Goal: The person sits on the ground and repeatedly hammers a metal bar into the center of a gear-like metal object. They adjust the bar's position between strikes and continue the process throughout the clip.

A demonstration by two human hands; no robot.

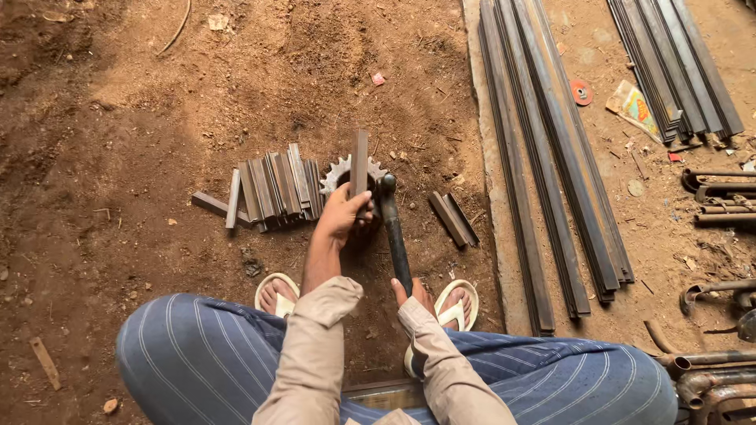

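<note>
- On the dirt floor (118,157) at far left we see only a wood scrap (45,362) and small stones.
- Left of centre a pile of short strips (272,190) lies side by side, touching the gear's left edge.
- Our left hand (344,214) is closed around one strip (360,164), holding it upright on the toothed gear (340,170), which lies flat on the floor just ahead of our feet.
- Our right hand (415,296) is wrapped around the lower end of the hammer (391,224); its head sits just beside the strip and close to the left fingers.
- Two more short pieces (453,218) lie right of the hammer, a little apart from it.
- Further right, long bars (551,157) stretch away in two bundles, with pipes (713,197) at the far edge.
- Risks, as we judge them: the hammer head is so near the fingers that a slightly off swing could strike them.
- The strip stands on end over uneven teeth, so a blow could kick it sideways out of our grip.
- The gear rests on loose dirt and may tip or sink, spoiling the strike.
- Our feet wear open sandals (276,291) close by; a flung piece could hit our toes.
</note>
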